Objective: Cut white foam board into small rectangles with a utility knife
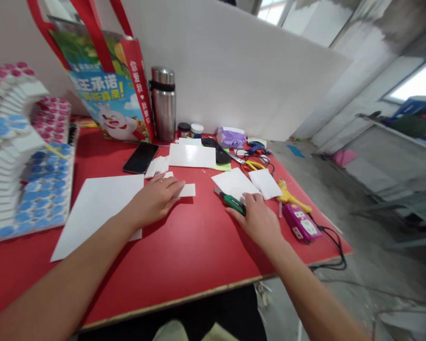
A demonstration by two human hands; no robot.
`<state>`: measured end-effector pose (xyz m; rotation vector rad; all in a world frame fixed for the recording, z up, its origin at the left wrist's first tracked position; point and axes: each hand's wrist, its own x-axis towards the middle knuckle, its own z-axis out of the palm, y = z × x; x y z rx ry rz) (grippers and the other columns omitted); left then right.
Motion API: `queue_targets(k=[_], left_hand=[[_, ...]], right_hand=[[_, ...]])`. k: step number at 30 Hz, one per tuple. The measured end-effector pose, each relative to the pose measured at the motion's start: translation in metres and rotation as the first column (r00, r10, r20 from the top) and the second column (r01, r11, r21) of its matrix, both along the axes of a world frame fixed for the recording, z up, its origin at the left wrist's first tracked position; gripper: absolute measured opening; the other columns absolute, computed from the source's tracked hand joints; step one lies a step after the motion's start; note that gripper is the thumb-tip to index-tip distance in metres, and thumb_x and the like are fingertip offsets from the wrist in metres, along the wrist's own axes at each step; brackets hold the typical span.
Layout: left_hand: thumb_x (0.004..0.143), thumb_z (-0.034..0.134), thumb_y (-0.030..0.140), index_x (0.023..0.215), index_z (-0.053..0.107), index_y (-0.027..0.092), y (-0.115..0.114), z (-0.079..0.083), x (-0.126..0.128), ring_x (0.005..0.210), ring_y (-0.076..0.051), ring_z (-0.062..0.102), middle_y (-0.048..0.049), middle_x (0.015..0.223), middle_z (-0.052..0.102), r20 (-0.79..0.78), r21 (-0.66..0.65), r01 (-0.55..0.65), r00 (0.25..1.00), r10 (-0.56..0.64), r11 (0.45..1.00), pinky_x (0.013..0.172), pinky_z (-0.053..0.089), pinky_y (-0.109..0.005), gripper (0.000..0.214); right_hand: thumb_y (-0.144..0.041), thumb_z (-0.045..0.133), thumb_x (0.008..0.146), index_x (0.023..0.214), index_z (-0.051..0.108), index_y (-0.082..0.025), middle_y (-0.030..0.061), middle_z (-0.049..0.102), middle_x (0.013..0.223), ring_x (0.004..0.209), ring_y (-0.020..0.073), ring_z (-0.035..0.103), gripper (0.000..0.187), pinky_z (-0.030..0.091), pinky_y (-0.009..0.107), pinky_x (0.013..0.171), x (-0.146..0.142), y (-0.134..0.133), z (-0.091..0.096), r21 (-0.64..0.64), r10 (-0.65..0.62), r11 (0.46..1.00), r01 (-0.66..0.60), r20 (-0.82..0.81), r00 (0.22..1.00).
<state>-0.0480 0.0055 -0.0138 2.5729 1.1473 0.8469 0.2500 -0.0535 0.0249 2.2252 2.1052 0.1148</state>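
My right hand (259, 215) is closed around a green utility knife (235, 203), its blade end pointing left and away from me. Just beyond that hand lie a white sheet (234, 182) and a smaller white piece (265, 183). At the left, my left hand (158, 196) has its thumb and fingers closed about a small white card piece (188, 190), whose end sticks out to the right. More white scraps (158, 166) lie by its fingertips. A large white sheet (106, 199) lies partly under my left wrist and forearm.
Behind the hands are a phone (141, 157), a steel flask (164, 104), a shopping bag (110, 90), small jars (196, 130) and a purple packet (230, 137). Pliers (253, 166), a yellow tool (293, 199) and a purple corded device (301, 223) lie right. Blue-and-white pieces (42, 189) stand left.
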Motion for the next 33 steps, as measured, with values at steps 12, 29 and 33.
queue_targets(k=[12,29,33], left_hand=[[0.101,0.049,0.042,0.14,0.061,0.02,-0.003,0.003,-0.006,0.124,-0.036,0.061,-0.017,0.131,0.067,0.097,0.036,-0.109,0.99,0.105,0.993,0.105,0.05,-0.054,0.046],[0.088,0.078,0.038,0.097,0.067,0.015,-0.039,0.02,0.043,0.107,-0.036,0.076,-0.0223,0.116,0.075,0.569,-0.766,0.635,0.597,0.565,0.101,0.101,0.058,-0.053,0.027],[0.092,0.075,0.034,0.1,0.063,0.014,-0.037,0.017,0.047,0.104,-0.033,0.077,-0.0202,0.109,0.076,0.555,-0.788,0.596,0.584,0.593,0.151,0.102,0.058,-0.05,0.024]], right_hand=[[-0.015,0.045,0.099,0.106,0.064,-0.014,0.0154,0.067,0.103,0.079,0.0292,0.074,0.021,0.041,0.033,0.055,-0.001,-0.01,0.009,-0.203,0.25,0.959,-0.197,0.282,0.926],[-0.04,0.074,0.081,0.1,0.067,-0.013,0.0084,0.071,0.095,0.083,0.0225,0.063,0.034,0.04,0.03,0.067,0.046,0.058,0.004,-0.082,-0.148,0.989,0.125,-0.436,0.888],[-0.041,0.079,0.073,0.082,0.062,-0.018,0.0001,0.062,0.078,0.07,0.0165,0.055,0.03,0.035,0.027,0.059,0.037,0.046,0.0,-0.09,-0.089,0.995,0.046,-0.56,0.824]])
